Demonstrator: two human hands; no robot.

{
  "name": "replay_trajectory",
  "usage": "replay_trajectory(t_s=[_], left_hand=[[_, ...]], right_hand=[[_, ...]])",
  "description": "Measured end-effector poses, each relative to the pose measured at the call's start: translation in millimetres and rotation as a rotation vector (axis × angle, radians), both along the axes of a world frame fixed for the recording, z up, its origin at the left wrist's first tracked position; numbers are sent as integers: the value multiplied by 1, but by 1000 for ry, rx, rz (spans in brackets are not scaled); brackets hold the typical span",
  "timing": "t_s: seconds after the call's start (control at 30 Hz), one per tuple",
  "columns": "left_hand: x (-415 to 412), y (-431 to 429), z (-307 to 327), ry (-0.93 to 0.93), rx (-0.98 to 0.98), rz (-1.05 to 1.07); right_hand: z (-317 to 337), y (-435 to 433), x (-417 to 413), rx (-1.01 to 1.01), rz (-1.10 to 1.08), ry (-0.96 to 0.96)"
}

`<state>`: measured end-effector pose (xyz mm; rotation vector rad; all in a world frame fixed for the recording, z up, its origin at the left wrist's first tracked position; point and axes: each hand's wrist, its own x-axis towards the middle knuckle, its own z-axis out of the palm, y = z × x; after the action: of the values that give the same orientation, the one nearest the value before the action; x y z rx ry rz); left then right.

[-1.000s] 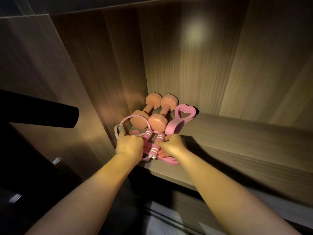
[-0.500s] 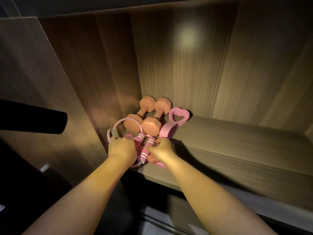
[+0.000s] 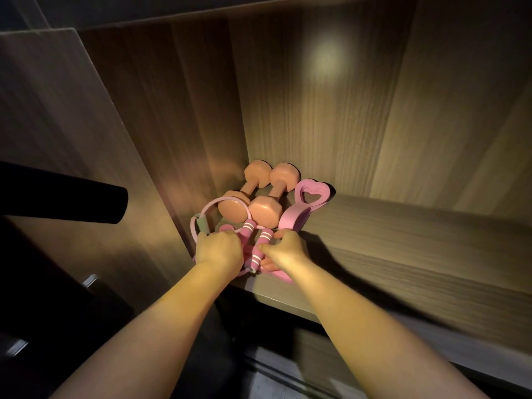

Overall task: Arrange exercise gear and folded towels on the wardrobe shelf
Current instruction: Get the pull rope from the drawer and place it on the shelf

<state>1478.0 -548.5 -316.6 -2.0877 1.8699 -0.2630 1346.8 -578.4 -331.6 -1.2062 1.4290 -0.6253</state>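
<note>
Two salmon-coloured dumbbells point(image 3: 259, 197) are lying side by side in the back left corner of the wardrobe shelf point(image 3: 403, 249), their far ends nearly touching the back panel point(image 3: 331, 116) and the left one sitting just beside the side panel point(image 3: 172, 145). Right of them, a pink resistance band point(image 3: 290, 221) is stretching towards the back, its heart-shaped handle point(image 3: 312, 192) leaning near the rear wall. Both hands are working at the front left edge of the shelf, just in front of the dumbbells. The left hand point(image 3: 218, 250) is closing knuckles-up over a pink jump rope point(image 3: 259, 253), its fingers curling round the left one of the two white-striped handles, though the fingertips are hiding behind the hand. The right hand point(image 3: 288, 251) is pinching the other striped handle, with the thumb pressing on its side and a finger showing beneath it, while another fingertip is touching the near end of the resistance band. A thin pink tube loop point(image 3: 218, 200) with a grey-green grip point(image 3: 201, 223) is arching over the near end of the left dumbbell and running down behind the left hand. A round patch of light point(image 3: 325, 60) is glowing on the back panel, and a black bar point(image 3: 72, 194) is jutting in from the left, well apart from the gear.
</note>
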Motion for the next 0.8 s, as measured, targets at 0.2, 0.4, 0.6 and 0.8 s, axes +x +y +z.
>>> replay_trajectory(t_s=[0.2,0.4,0.6,0.8], left_hand=[[-7,-1,0,32,53,24],[-13,17,19,149,7,43],[-33,71,51,157,-164,-93],[-64,188,75,285,-384,-171]], right_hand=[[-1,1,-2,-47,-7,65],[17,20,-26,-312,111,406],[52,82,-78,-546,321,952],[84,187,-126,-516,307,1029]])
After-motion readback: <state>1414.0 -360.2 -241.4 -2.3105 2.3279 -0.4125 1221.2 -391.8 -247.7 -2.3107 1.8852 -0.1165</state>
